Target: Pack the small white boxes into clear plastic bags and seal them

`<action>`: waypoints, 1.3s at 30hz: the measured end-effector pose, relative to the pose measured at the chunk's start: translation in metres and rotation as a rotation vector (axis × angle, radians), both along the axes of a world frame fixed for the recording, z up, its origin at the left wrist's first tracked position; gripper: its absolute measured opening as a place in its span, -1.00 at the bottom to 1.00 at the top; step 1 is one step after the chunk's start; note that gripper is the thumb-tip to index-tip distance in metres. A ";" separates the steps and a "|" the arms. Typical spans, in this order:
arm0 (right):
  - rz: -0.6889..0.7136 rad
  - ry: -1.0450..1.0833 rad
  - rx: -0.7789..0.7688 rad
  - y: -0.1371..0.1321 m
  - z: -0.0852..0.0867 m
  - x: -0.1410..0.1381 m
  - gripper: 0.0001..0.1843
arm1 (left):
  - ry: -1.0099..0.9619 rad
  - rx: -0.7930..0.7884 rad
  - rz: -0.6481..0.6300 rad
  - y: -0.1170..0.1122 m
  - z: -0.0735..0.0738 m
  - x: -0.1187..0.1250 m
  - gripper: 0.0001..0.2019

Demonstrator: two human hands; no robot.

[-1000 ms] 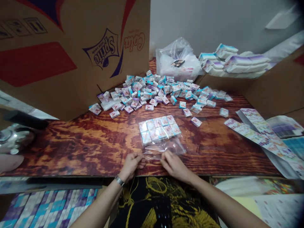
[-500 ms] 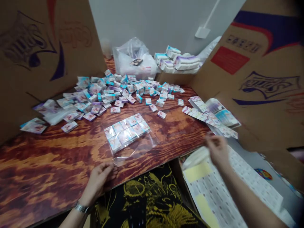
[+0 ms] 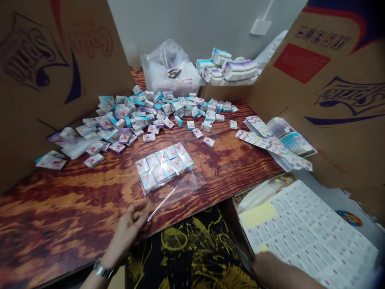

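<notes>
And here's the left hand (image 3: 129, 226), silver wristwatch (image 3: 102, 269) on the wrist, its grip loose and fairly wide, with the fingertips right at the lower edge of a clear plastic bag (image 3: 177, 188)! That bag lies flat on the reddish-brown wood-grain bench (image 3: 75, 196), holding a tidy two-row block of small white-and-turquoise boxes (image 3: 164, 166), its empty end reaching toward the hand. Over on the right, the right hand (image 3: 270, 269) sits blurred and cut off at the bottom edge, so no call on that grip. It's just over a white printed sheet (image 3: 306, 228). Beyond the bag, a loose heap of matching boxes (image 3: 144, 120) sprawls across the bench, with a brown cardboard panel printed with a Sprite logo (image 3: 54, 52) on the left, and a second printed cardboard panel (image 3: 325, 80) on the right.
</notes>
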State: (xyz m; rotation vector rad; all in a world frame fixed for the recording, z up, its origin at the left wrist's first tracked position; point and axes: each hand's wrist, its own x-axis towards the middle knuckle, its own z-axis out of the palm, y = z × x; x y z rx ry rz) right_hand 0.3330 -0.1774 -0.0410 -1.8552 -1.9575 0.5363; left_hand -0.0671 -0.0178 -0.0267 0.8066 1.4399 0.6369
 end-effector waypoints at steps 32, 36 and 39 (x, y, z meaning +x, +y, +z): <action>0.834 0.135 0.567 0.297 -0.015 -0.044 -0.88 | 0.705 0.937 -0.460 0.051 -0.035 -0.021 -0.65; 0.772 0.197 0.533 0.299 -0.013 -0.049 -0.88 | 0.625 0.947 -0.520 0.052 -0.029 -0.021 -0.72; 0.665 0.245 0.455 0.300 -0.008 -0.056 -0.87 | 0.522 1.001 -0.547 0.057 -0.018 -0.019 -0.81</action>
